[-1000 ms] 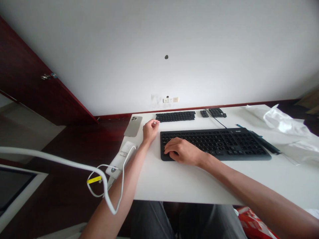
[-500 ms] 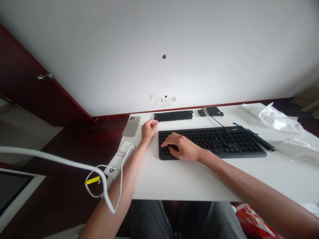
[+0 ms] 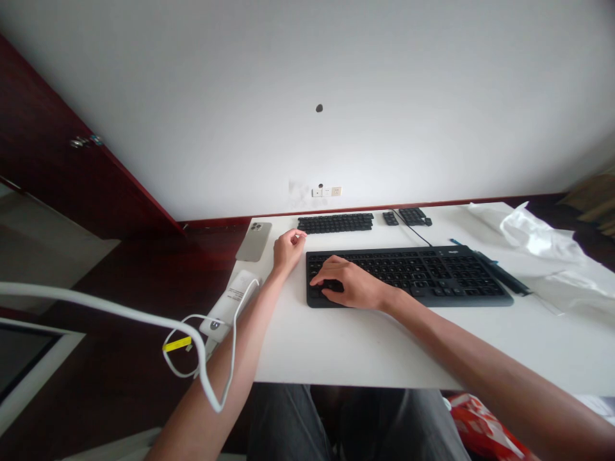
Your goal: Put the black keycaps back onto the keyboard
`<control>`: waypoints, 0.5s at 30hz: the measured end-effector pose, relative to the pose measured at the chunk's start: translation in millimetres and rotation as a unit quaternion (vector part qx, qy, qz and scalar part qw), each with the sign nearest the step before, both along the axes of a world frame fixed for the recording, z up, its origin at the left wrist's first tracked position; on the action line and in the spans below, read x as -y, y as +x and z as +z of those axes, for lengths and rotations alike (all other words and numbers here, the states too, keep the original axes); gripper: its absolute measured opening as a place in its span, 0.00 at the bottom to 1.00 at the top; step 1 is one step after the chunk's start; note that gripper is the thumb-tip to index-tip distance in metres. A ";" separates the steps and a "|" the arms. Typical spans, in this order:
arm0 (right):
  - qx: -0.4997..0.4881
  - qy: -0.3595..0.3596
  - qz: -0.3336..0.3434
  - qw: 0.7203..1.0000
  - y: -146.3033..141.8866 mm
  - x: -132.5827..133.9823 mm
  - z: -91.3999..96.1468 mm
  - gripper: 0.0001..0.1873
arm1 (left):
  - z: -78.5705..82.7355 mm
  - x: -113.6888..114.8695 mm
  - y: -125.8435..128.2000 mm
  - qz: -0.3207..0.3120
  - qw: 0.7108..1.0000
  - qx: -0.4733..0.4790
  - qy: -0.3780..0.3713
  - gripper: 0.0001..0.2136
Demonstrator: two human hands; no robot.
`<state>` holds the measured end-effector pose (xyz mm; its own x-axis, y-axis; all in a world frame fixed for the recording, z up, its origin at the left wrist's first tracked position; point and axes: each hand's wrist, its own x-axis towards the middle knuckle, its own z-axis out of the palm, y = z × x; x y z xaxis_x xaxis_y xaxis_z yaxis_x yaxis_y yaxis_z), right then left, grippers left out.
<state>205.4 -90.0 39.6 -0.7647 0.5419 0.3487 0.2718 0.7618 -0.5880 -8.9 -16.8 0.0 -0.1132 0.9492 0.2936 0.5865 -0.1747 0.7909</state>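
Note:
A black keyboard [image 3: 432, 275] lies across the white table [image 3: 336, 346]. My right hand [image 3: 353, 287] rests arched on its left end, index finger stretched out and fingertips down on the keys, holding nothing I can see. My left hand [image 3: 287, 251] sits on the table just off the keyboard's far left corner, with its fingers curled into a loose pinch. What it holds, if anything, is hidden. A row of loose black keycaps [image 3: 335, 223] lies behind the keyboard near the far edge.
A phone [image 3: 254, 241] lies face down at the table's far left corner. A white device [image 3: 230, 303] with a white cable [image 3: 202, 358] sits by my left forearm. Smaller keycap groups [image 3: 413, 216], a dark pen-like tool [image 3: 500, 272] and crumpled white plastic [image 3: 542, 240] lie to the right.
My right hand has slid slightly left along the keyboard's end and its index finger now reaches out. The left hand has stayed closed in place. The view shifted a little.

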 end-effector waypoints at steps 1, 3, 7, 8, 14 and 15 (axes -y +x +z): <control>0.000 -0.002 -0.003 1.000 -0.4 0.3 -0.2 0.19 | -0.3 -0.2 -0.1 0.000 1.000 0.000 0.001 0.10; 0.000 -0.006 -0.007 1.000 -1.1 1.2 -0.3 0.18 | -0.7 -0.3 -0.4 0.000 1.000 0.000 0.003 0.10; -0.015 0.002 -0.010 1.000 -2.4 3.2 0.3 0.17 | -1.0 -0.1 -0.8 -0.003 1.000 -0.002 0.003 0.10; -0.023 0.007 -0.012 1.000 -2.9 3.7 0.7 0.16 | -0.9 -0.1 -0.8 -0.003 1.000 -0.003 0.003 0.10; -0.012 0.044 0.022 0.999 -6.6 6.5 2.3 0.12 | -0.7 -1.0 -0.9 -0.004 1.000 -0.010 0.002 0.10; -0.009 0.046 0.024 0.999 -7.0 6.9 2.3 0.11 | -0.7 -1.0 -0.8 -0.003 1.000 -0.011 0.003 0.10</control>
